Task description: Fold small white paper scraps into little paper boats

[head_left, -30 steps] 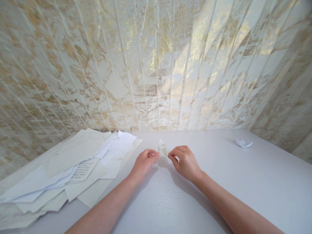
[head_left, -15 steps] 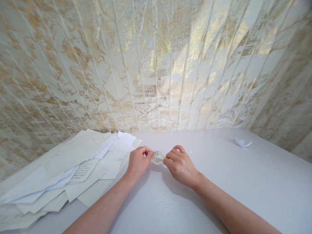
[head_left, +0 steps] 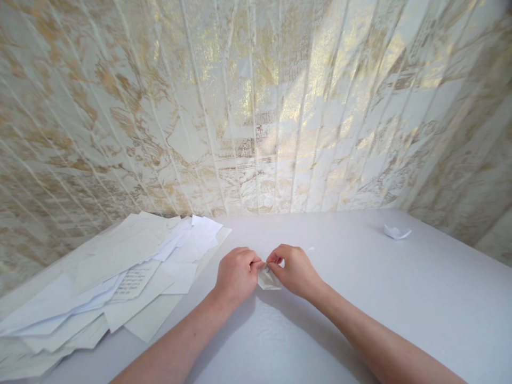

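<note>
A small folded piece of paper (head_left: 269, 281), pale with some dark print, is held just above the table between both hands. My left hand (head_left: 239, 273) pinches its upper left edge with thumb and fingers. On the other side, my right hand (head_left: 295, 269) pinches the upper right part. The fingertips nearly meet at the top of the paper and hide that portion. Its lower part shows below them.
A spread heap of loose paper sheets (head_left: 120, 250), some printed, covers the left of the white table (head_left: 400, 309). A folded paper boat (head_left: 397, 232) sits at the far right. A tiny white scrap (head_left: 311, 248) lies behind my right hand. Patterned wall covering (head_left: 256, 106) rises behind.
Both hands have come closer together and the folded paper has moved slightly nearer to me. It is now gripped along its top, with its lower part hanging below the fingers.
</note>
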The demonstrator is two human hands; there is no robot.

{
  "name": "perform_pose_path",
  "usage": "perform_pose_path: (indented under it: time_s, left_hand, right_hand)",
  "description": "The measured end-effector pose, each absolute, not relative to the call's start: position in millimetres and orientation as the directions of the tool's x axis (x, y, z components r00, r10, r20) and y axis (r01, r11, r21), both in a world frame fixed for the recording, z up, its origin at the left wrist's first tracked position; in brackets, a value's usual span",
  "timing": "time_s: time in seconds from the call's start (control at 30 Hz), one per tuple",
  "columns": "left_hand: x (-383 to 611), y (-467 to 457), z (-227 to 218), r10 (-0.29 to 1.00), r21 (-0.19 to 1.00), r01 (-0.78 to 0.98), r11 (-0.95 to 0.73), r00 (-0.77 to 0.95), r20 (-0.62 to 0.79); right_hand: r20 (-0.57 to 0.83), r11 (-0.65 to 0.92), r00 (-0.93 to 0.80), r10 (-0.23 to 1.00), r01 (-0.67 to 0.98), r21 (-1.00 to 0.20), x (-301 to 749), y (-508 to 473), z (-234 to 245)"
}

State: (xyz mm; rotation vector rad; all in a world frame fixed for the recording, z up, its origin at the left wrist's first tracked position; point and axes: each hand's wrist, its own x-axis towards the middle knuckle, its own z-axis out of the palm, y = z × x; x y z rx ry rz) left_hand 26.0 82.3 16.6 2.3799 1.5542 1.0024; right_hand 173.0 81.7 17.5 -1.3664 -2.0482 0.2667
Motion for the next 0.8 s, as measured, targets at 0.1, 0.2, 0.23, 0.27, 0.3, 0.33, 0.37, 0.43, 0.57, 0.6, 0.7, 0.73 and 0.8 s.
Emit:
perform_pose_path:
  time_s: [0.1,0.2,0.23,0.27,0.3,0.33,0.37,0.43,0.57,0.6,0.7,0.73,0.8]
  left_hand:
    - [25.0,80.8,17.7,0.855,0.413,0.794,-0.445,0.241,0.459]
    - [25.8,79.8,19.6,0.863,0.396,0.811,-0.431,0.242,0.443]
    - [26.4,79.4,20.2,0.867,0.391,0.815,-0.427,0.247,0.433]
    - [27.2,79.1,20.7,0.872,0.385,0.821,-0.422,0.251,0.42]
    - [27.8,78.9,21.1,0.879,0.381,0.827,-0.414,0.254,0.404]
    - [28.4,78.6,21.4,0.886,0.378,0.834,-0.403,0.253,0.387]
    - [28.8,78.3,21.5,0.895,0.376,0.841,-0.389,0.249,0.371]
    - [29.2,77.7,21.5,0.91,0.375,0.855,-0.358,0.23,0.344]
    - [29.2,76.8,20.5,0.928,0.37,0.873,-0.317,0.205,0.312]
    - [29.4,76.8,20.3,0.93,0.367,0.876,-0.314,0.207,0.304]
    - [30.5,77.4,20.2,0.933,0.355,0.879,-0.319,0.226,0.279]
    - [30.8,77.7,20.6,0.933,0.348,0.88,-0.322,0.233,0.275]
    - [31.3,78.2,21.7,0.929,0.325,0.886,-0.332,0.247,0.274]
  right_hand:
    - [0.381,0.399,-0.22,0.898,0.772,-0.495,172.8,80.8,18.2]
    - [0.37,0.379,-0.21,0.905,0.796,-0.473,173.8,80.2,19.1]
    - [0.37,0.382,-0.218,0.903,0.801,-0.461,174.1,79.9,19.4]
    - [0.371,0.391,-0.231,0.899,0.805,-0.447,174.3,79.7,19.7]
    - [0.372,0.403,-0.247,0.895,0.807,-0.431,174.3,79.5,19.9]
    - [0.374,0.414,-0.263,0.89,0.81,-0.415,174.3,79.3,20.1]
    - [0.376,0.422,-0.274,0.885,0.814,-0.4,174.2,79.1,20.1]
    - [0.381,0.423,-0.28,0.881,0.827,-0.371,174.3,79.0,19.8]
    - [0.396,0.403,-0.27,0.878,0.863,-0.305,175.7,79.4,19.0]
    - [0.403,0.407,-0.278,0.872,0.869,-0.283,176.1,79.5,19.1]
    - [0.434,0.445,-0.329,0.838,0.873,-0.198,176.1,78.7,20.2]
    - [0.445,0.465,-0.354,0.822,0.869,-0.168,175.6,78.2,20.7]
    - [0.461,0.509,-0.41,0.787,0.854,-0.108,174.1,76.8,21.9]
